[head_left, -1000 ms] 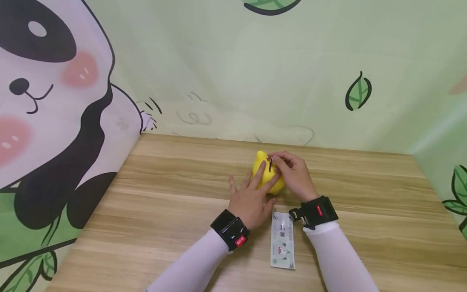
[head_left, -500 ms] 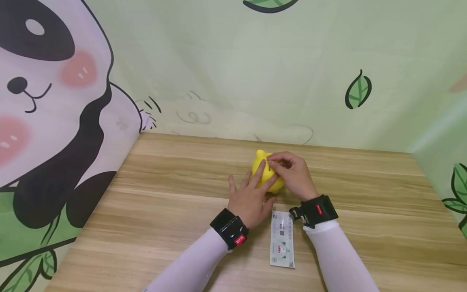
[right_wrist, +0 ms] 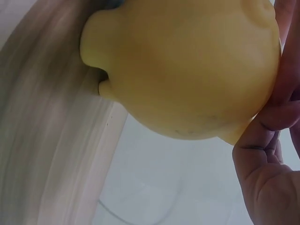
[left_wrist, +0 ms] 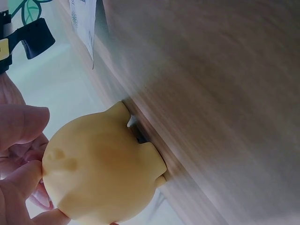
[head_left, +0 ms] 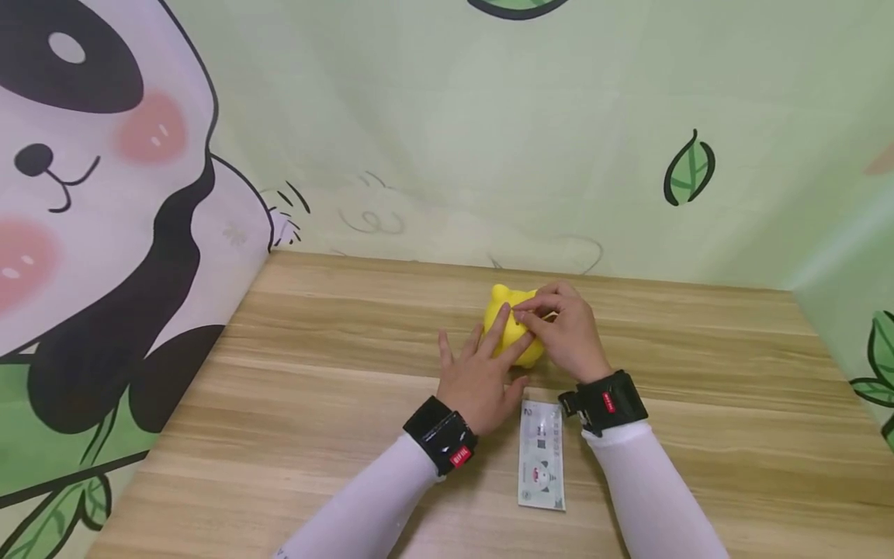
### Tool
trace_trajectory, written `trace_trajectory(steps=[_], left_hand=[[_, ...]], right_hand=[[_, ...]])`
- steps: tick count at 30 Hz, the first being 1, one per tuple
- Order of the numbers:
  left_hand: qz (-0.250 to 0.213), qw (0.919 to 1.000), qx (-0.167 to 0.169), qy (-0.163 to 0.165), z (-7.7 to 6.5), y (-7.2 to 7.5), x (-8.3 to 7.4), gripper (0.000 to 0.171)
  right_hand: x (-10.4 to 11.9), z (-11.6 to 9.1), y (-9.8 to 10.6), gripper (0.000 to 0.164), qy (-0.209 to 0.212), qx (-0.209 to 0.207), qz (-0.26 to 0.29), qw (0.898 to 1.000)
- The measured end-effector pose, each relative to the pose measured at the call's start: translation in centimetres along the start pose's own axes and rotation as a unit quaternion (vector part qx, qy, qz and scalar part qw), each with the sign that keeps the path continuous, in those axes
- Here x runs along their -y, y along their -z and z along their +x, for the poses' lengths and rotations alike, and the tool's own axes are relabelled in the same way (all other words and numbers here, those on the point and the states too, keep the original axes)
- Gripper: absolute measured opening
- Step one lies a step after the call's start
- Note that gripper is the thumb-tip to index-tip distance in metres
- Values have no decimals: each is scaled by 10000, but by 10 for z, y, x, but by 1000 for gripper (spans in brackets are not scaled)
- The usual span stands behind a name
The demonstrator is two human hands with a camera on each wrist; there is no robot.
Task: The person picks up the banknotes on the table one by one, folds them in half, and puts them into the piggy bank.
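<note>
A yellow piggy bank [head_left: 525, 359] stands on the wooden table, its round side filling much of the left wrist view, where the piggy bank [left_wrist: 103, 164] shows its short feet. My left hand [head_left: 478, 384] rests on it from the near left, fingers straight and spread over its top. On the right side my right hand [head_left: 569, 334] has its curled thumb and index fingertips together at the dark slot on top. Whatever lies between those fingertips is too hidden to tell. A pale paper note [head_left: 541, 458] marked 2 lies flat between the wrists.
Black straps [head_left: 441, 436] circle both wrists. Behind the table [head_left: 314, 373] rises a green cloth [head_left: 447, 140] with leaf prints. A panda print [head_left: 105, 256] covers the left side.
My right fingertips have moved down over the slot, so less of it shows. The left hand and the paper note have stayed put.
</note>
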State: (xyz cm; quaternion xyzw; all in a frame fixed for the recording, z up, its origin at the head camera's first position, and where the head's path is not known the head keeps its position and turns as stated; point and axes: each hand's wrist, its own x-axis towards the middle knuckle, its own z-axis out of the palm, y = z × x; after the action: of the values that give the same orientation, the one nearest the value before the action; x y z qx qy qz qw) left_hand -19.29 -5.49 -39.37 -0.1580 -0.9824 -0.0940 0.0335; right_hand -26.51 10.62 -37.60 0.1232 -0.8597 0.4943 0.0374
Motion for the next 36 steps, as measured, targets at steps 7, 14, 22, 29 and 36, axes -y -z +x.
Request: trace_trajectory(steps=[7,14,22,29,36], left_hand=[[3,10000,-18,-1,1,0,0,65],[54,10000,6,24,1,1,0,66],[18,10000,-17,1,1,0,0,65],[63,10000,-17,4,0,0,-1,65],[89,10000,28,20,1,0,-1,65]], right_hand=[[0,1,3,12,-113,189,35,9998],[-3,2,5,13,-103,317,78,9994],[-5,2,0,16,-175,163,230,9994],[-7,2,-1,15,-194,149,227,9994],[-6,2,0,15,-185,191,206,9994]])
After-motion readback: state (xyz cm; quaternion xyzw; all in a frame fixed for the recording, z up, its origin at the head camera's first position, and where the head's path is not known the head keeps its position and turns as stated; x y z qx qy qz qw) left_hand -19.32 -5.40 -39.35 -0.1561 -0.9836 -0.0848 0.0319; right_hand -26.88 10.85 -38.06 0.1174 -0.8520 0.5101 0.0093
